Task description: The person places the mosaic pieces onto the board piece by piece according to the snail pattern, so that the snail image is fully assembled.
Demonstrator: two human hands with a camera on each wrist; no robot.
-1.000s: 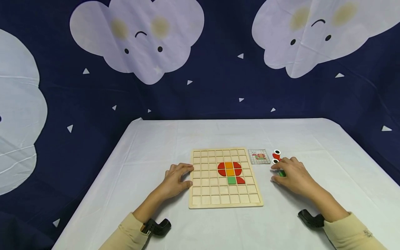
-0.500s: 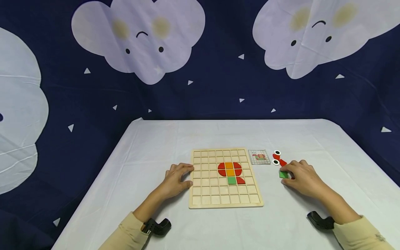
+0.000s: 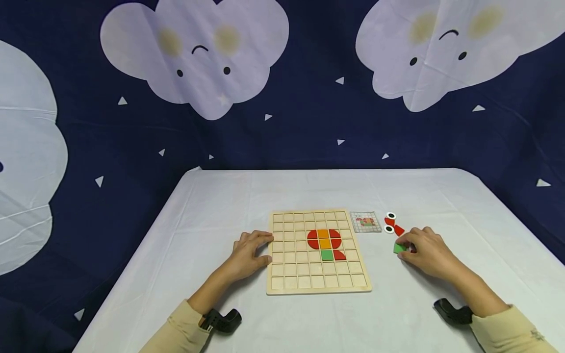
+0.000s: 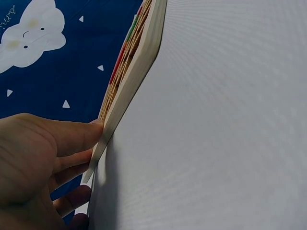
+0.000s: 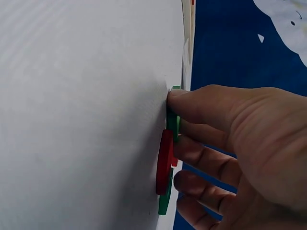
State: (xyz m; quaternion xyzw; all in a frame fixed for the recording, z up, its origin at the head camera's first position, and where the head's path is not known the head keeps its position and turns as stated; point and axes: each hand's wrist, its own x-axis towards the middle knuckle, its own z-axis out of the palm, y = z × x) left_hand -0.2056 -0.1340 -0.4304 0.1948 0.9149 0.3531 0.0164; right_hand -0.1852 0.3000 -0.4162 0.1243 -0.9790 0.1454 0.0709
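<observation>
At the left edge of a wooden grid board (image 3: 291, 269), my left hand (image 3: 247, 252) rests its thumb and fingertips against the rim. In the left wrist view its thumb touches the board's side. My right hand (image 3: 425, 250) pinches a green tile (image 3: 399, 248) between thumb and index finger, low over the cloth right of the board. Under the right hand's other fingers, the right wrist view shows a red piece (image 5: 164, 160) and another green piece (image 5: 165, 201), partly overlapping. Set in the board are orange squares (image 3: 324, 239), red quarter-rounds (image 3: 336, 234), a green square (image 3: 327, 255) and a red curved piece (image 3: 339, 255).
A small pattern card (image 3: 366, 222) lies beside the board's upper right corner. Further right are two round white eye pieces (image 3: 390, 215) with black centres and red pieces (image 3: 399, 230). White cloth (image 3: 220, 206) covers the table; a dark blue cloud-print curtain (image 3: 309, 137) hangs behind.
My right hand has moved right and slightly down, uncovering the red and eye pieces. The green tile now looks slightly tilted in its fingers. The left hand and the board have stayed put.
</observation>
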